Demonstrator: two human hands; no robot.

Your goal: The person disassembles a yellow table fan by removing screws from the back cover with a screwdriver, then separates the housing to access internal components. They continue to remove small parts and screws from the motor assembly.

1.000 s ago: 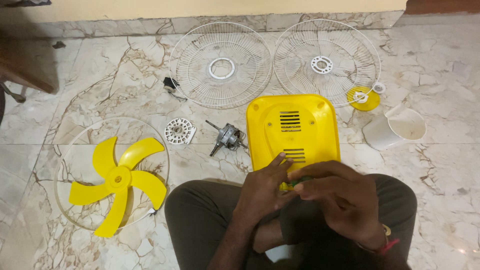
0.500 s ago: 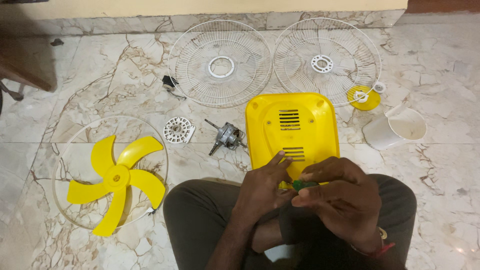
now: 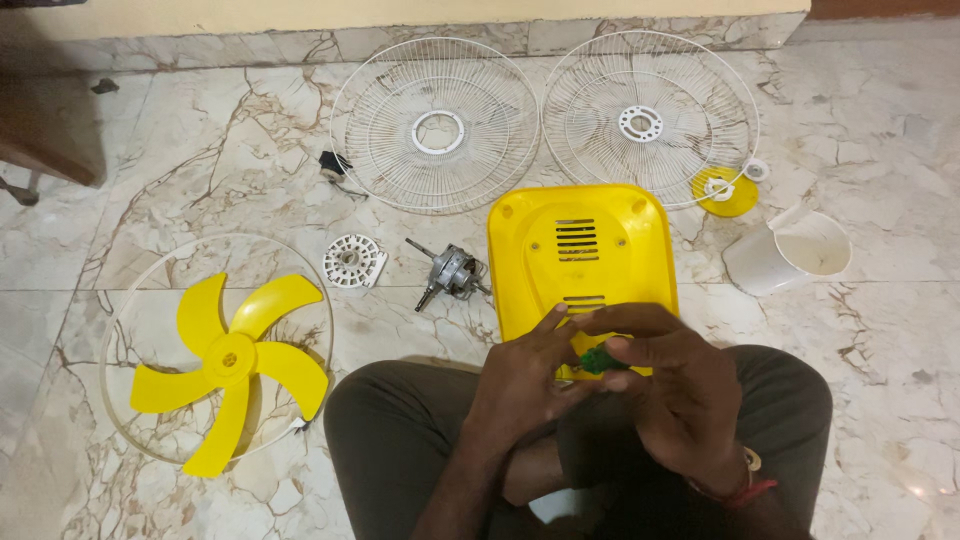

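Both my hands meet over my lap at the near edge of a yellow plastic fan housing (image 3: 580, 250) that lies on the marble floor. My left hand (image 3: 525, 385) and my right hand (image 3: 680, 385) pinch a small green part (image 3: 600, 358) between their fingertips. Much of that part is hidden by my fingers. The housing has two vent grilles facing up, and its near edge is covered by my hands.
A yellow fan blade (image 3: 232, 362) rests in a clear ring at the left. Two white wire fan guards (image 3: 435, 125) (image 3: 648, 120) lie at the back. A small motor (image 3: 452, 272), a white round disc (image 3: 352, 262), a yellow cap (image 3: 722, 190) and a white jug (image 3: 790, 252) surround the housing.
My hands stay together at the housing's near edge; the fingers have shifted slightly and the green part between them shows more plainly.
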